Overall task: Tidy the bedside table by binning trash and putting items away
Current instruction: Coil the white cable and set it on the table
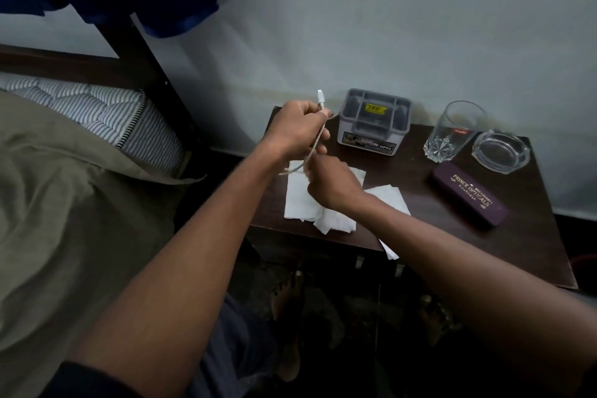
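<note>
My left hand (298, 129) is shut on a white charging cable (318, 136), whose plug sticks up above my fist. Just below it, my right hand (332, 184) pinches the same cable lower down, so a loop runs between the two hands. Both hands hover over the left part of the dark wooden bedside table (452, 236). Several crumpled white tissues (298, 197) lie on the table under my hands. A purple spectacle case (468, 192) lies at the right.
A grey lidded plastic box (374, 121) stands at the back of the table. An empty drinking glass (452, 132) and a glass ashtray (500, 150) sit at the back right. A bed (80, 187) is on the left, against the wall.
</note>
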Demonstrator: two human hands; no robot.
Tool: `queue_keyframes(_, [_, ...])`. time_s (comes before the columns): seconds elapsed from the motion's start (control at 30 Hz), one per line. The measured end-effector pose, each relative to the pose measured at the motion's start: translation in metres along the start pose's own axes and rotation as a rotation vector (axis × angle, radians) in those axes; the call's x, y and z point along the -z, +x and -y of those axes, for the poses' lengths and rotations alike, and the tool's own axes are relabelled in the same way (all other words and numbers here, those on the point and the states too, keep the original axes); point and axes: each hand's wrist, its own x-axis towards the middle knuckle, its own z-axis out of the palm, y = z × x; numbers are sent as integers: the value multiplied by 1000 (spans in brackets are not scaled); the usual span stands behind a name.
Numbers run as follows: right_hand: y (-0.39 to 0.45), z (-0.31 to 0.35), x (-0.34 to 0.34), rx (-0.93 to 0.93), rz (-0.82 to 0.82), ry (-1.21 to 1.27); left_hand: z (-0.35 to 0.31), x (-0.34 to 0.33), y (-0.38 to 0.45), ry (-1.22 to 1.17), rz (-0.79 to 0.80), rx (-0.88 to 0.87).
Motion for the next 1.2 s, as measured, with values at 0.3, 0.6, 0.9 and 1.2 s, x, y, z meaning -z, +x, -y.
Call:
queue_keyframes(0.3, [-2,-3,54,61,-599,488,13,15,3,605,-24,-298])
queue_keyframes(0.6, [8,-24,55,-210,-631,839,-12,1,3,302,-394,-516])
queue_keyframes(0.9, [22,-6,24,-243,107,1205,-32,-21,1,-236,-235,-480])
queue_keyframes(1.2, [43,-5,42,-251,-47,1397,-37,-13,-8,-460,-303,-165])
